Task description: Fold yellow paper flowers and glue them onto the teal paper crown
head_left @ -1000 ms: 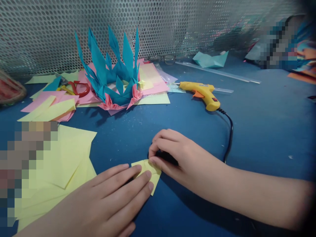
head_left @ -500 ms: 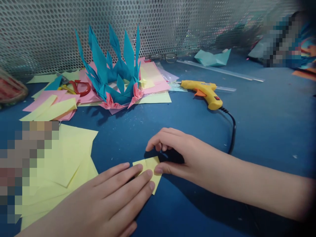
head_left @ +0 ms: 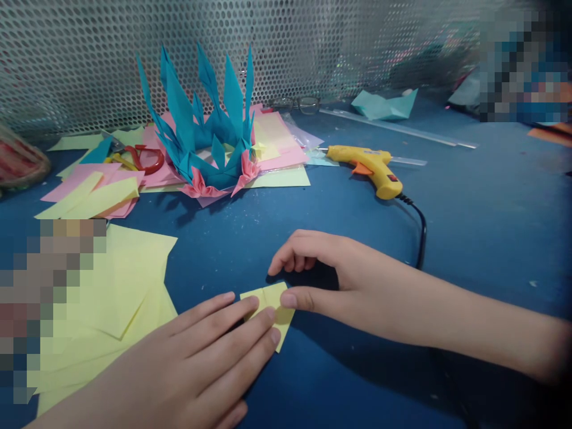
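Observation:
A small folded piece of yellow paper point(head_left: 282, 325) lies on the blue table at the bottom centre. My left hand point(head_left: 201, 351) rests flat, fingers stretched out, and its fingertips press on the paper. At the paper's upper right edge is my right hand point(head_left: 330, 268), its thumb at the corner and its fingers curled above, apart from the thumb. Part of the paper is hidden under the left fingers. Several larger yellow sheets point(head_left: 134, 268) are spread beside and partly beneath my left forearm.
Behind stands a blue folded-paper crown point(head_left: 218, 176) with pink paper flowers, on pink and yellow sheets. Red-handled scissors point(head_left: 149, 159) lie left of it. A yellow glue gun point(head_left: 361, 158) with a black cord, clear glue sticks point(head_left: 402, 128), glasses point(head_left: 308, 106) and a light-blue paper piece point(head_left: 384, 106) lie to the right.
My right hand has shifted slightly right and up, its thumb moving towards the paper's upper right corner. My left hand and the yellow paper stay in place.

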### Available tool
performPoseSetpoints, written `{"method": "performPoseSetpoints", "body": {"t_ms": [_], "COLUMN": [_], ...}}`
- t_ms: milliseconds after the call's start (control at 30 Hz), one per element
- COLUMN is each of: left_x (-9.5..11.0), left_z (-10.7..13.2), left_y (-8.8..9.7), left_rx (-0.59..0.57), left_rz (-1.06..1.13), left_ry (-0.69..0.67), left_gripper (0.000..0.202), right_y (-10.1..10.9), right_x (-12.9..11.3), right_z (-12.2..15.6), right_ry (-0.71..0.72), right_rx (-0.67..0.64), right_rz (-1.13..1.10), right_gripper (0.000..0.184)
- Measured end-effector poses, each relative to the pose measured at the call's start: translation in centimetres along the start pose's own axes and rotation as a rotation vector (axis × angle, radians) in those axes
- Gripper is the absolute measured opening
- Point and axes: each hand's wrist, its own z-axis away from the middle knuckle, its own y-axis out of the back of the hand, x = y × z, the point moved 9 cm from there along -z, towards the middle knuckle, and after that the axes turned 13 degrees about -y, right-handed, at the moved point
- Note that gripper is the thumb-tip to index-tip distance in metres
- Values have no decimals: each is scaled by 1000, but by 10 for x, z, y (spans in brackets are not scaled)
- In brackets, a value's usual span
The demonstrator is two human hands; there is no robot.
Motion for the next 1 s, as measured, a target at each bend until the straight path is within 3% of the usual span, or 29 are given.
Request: {"method": "performPoseSetpoints", "body": {"t_ms": [100, 267, 467, 700, 833, 1000], "left_x": [2, 3, 2, 2, 2, 3], "left_z": [0, 1, 0, -1, 0, -1], "left_y": [1, 2, 1, 3, 2, 3], "left_rx": [9, 26, 38, 35, 29, 54], "left_rz": [-1, -19, -12, -5, -13, -38], "left_ry": [-14, -9, 1, -8, 3, -15], "left_gripper": [43, 41, 42, 41, 42, 44], "right_y": [0, -6, -6, -3, 4, -4], "right_x": [3, -4, -1, 7, 8, -8], "right_z": [-2, 3, 2, 3, -2, -3], "right_ry": [-13, 98, 71, -2, -22, 130], "right_rx": [45, 139, 24, -91, 99, 262], "right_rz": [-16, 157, 143, 88, 24, 285], "right_gripper": [9, 8, 21, 50, 16, 18]}}
